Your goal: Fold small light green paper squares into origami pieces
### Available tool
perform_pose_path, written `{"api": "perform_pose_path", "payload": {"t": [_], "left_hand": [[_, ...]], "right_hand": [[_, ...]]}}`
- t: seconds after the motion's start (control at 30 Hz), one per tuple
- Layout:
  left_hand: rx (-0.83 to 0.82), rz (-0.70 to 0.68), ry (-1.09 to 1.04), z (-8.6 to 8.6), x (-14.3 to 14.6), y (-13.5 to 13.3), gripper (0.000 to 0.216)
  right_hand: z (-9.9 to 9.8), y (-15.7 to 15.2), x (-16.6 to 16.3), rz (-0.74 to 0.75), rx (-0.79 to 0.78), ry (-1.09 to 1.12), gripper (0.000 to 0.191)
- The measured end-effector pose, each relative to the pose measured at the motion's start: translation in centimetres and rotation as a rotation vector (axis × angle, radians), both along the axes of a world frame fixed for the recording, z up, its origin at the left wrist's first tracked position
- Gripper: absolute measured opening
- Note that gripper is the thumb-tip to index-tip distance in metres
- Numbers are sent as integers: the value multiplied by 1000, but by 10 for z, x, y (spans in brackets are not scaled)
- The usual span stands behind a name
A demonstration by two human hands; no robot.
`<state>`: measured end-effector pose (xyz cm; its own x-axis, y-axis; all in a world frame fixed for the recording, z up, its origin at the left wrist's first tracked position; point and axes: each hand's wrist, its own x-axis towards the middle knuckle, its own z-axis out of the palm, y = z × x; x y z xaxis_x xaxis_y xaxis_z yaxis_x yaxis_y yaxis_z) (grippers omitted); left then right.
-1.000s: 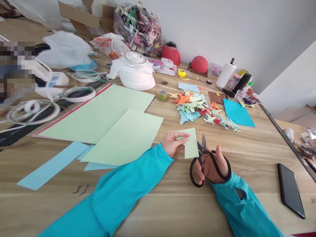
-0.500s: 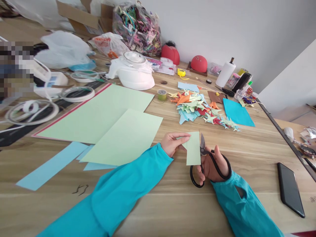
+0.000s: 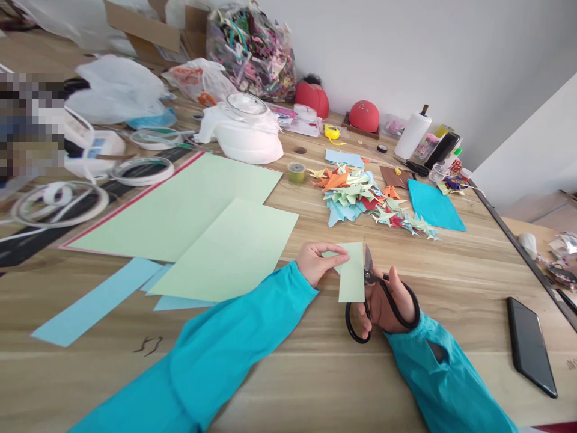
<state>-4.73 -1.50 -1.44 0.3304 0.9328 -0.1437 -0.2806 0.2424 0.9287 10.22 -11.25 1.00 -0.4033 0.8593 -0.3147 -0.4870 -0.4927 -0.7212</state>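
Note:
My left hand [image 3: 319, 263] pinches a small piece of pale green paper [image 3: 351, 276] near its upper left, between thumb and fingers. My right hand [image 3: 391, 304] grips black-handled scissors [image 3: 369, 267] through their loops. One blade shows beside the paper's right edge; the paper hides the other, so I cannot tell how far they are apart. Larger pale green sheets [image 3: 229, 252] lie left of my hands, with blue paper strips [image 3: 97, 304] partly under them. Beyond my hands sits a pile of folded paper pieces [image 3: 356, 195] in orange, green, blue and red.
A black phone [image 3: 532, 346] lies at the right. Behind the pile are a turquoise square [image 3: 436, 204], a blue paper stack [image 3: 344, 158] and a spool [image 3: 296, 173]. White cloth [image 3: 247, 138], plastic bags [image 3: 121, 87] and coiled tape [image 3: 142, 171] crowd the back left.
Both hands, with the paper and scissors, have shifted very slightly. The grip on each stays the same, and the things on the table lie as before.

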Motion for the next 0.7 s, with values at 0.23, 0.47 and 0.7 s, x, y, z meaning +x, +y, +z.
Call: {"api": "perform_pose_path", "payload": {"t": [0.23,0.47,0.7], "left_hand": [[-89,48,-46,3,1,-1,30],[-219,62,-135,11,0,0,34],[-17,-45,-21,3,1,-4,27]], "right_hand": [[0,0,-2,-24,45,38,64],[4,-1,-2,-30,82,49,64],[2,-1,0,16,61,91,64]]}}
